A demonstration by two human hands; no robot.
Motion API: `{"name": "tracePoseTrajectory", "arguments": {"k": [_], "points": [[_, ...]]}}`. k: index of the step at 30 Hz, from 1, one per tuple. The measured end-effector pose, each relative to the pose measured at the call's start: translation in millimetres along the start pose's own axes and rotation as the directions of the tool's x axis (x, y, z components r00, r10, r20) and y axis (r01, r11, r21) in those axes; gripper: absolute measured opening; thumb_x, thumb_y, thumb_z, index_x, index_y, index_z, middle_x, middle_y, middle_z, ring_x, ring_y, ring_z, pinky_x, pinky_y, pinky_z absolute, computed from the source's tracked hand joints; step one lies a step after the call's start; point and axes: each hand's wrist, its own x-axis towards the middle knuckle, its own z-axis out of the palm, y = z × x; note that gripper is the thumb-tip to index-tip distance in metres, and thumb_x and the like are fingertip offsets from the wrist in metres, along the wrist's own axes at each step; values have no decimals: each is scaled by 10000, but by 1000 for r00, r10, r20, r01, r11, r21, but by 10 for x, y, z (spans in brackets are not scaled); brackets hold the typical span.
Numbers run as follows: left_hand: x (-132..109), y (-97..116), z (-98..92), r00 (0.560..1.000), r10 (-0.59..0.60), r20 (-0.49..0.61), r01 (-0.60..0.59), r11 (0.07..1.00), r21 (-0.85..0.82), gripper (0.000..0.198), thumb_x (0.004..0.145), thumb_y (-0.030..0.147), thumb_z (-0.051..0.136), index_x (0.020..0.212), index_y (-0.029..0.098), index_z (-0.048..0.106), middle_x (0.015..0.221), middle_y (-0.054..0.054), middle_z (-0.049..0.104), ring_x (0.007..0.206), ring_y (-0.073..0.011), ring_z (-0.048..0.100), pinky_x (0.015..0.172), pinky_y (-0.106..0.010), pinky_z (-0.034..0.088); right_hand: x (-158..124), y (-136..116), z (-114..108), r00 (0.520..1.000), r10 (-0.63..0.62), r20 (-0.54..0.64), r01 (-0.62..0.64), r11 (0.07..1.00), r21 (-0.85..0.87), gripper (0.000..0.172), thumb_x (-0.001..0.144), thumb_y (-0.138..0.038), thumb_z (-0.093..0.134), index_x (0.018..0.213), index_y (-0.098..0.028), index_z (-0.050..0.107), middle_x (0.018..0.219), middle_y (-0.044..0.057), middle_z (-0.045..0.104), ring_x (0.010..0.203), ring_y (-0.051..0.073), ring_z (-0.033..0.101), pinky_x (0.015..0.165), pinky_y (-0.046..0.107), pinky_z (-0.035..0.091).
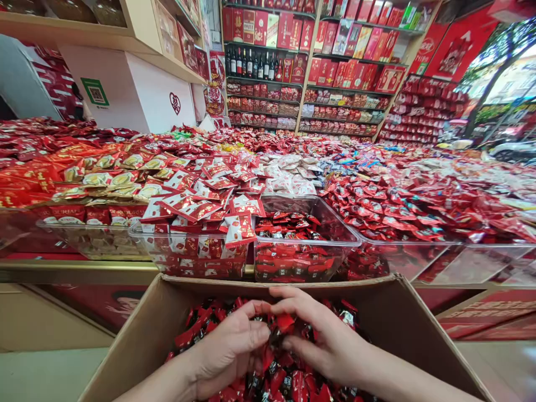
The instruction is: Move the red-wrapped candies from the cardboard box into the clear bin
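Note:
An open cardboard box (138,346) in front of me holds a heap of red and black wrapped candies (297,385). My left hand (234,343) and my right hand (322,335) are both inside it, cupped toward each other over the heap. Fingers of both hands curl around a small cluster of the candies, with a red wrapper (285,322) showing between them. The fingertips nearly meet at the far side. Some lower fingers of my left hand are blurred or hidden.
Just beyond the box, a clear plastic bin (310,243) holds similar red and black candies at a low level. Beside it, another bin (188,245) overflows with red-and-white packets. More heaped bins stretch both ways. Shelves (268,44) with boxes and bottles stand behind.

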Motion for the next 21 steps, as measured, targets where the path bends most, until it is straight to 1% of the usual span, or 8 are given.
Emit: {"name": "tracePoseTrajectory", "arguments": {"k": [3, 5, 7, 11, 14, 17, 19, 21], "points": [[-6, 7, -2, 1000, -20, 10, 20, 1000, -14, 201, 793, 330, 386, 882, 170, 470, 750, -23, 545, 600, -99, 512, 503, -204, 318, 41, 50, -19, 991, 128, -29, -129, 992, -7, 105, 700, -220, 490, 772, -162, 540, 792, 25, 555, 722, 115, 495, 659, 225, 397], [-9, 25, 1, 999, 31, -16, -31, 999, -11, 340, 813, 407, 271, 916, 157, 477, 795, -53, 553, 672, -138, 530, 538, -231, 341, 55, 109, -17, 968, 234, -87, -231, 972, 41, 145, 699, -290, 498, 693, -147, 518, 618, -6, 521, 575, 88, 454, 541, 204, 377], [-11, 48, 8, 996, 86, -26, -85, 995, 55, 332, 802, 398, 320, 977, 157, 467, 829, -63, 561, 730, -162, 534, 580, -249, 355, 62, 152, -8, 941, 319, -117, -299, 941, 160, 194, 691, -330, 505, 669, -138, 485, 581, -16, 488, 529, 71, 419, 493, 195, 350], [-6, 76, 37, 988, 149, -34, -132, 944, 301, 251, 745, 271, 491, 959, 140, 503, 792, -59, 589, 681, -143, 548, 545, -215, 349, 77, 171, 16, 906, 424, -2, -379, 812, 443, 244, 680, -368, 511, 663, -138, 430, 549, -26, 476, 479, 59, 426, 448, 187, 333], [-2, 77, 51, 990, 135, -38, -116, 940, 321, 235, 758, 286, 465, 929, 135, 523, 767, -62, 599, 659, -141, 561, 522, -200, 340, 77, 169, 32, 897, 440, 38, -399, 772, 495, 246, 682, -367, 509, 668, -142, 413, 537, -31, 473, 455, 53, 426, 446, 189, 346], [-3, 72, 30, 994, 105, -43, -87, 949, 303, 213, 752, 287, 470, 878, 127, 532, 768, -68, 599, 643, -139, 564, 503, -191, 328, 46, 138, 22, 918, 393, -54, -353, 871, 343, 208, 700, -335, 492, 764, -151, 419, 633, -8, 502, 509, 68, 450, 486, 207, 385], [-4, 67, 3, 997, 55, -48, -42, 968, 249, 186, 753, 282, 462, 820, 122, 529, 754, -67, 594, 596, -122, 558, 474, -182, 307, 16, 86, -7, 970, 201, -138, -195, 979, 56, 302, 683, -302, 517, 932, -167, 411, 863, 49, 515, 716, 112, 488, 634, 252, 413], [-7, 63, -18, 999, -3, -52, 12, 986, 167, 158, 757, 262, 442, 816, 131, 511, 686, -47, 584, 526, -94, 532, 457, -181, 291, -7, 27, -36, 997, -47, -57, 29, 961, -274, 435, 668, -273, 536, 1062, -193, 371, 1094, 83, 422, 951, 157, 412, 794, 290, 360]]}}
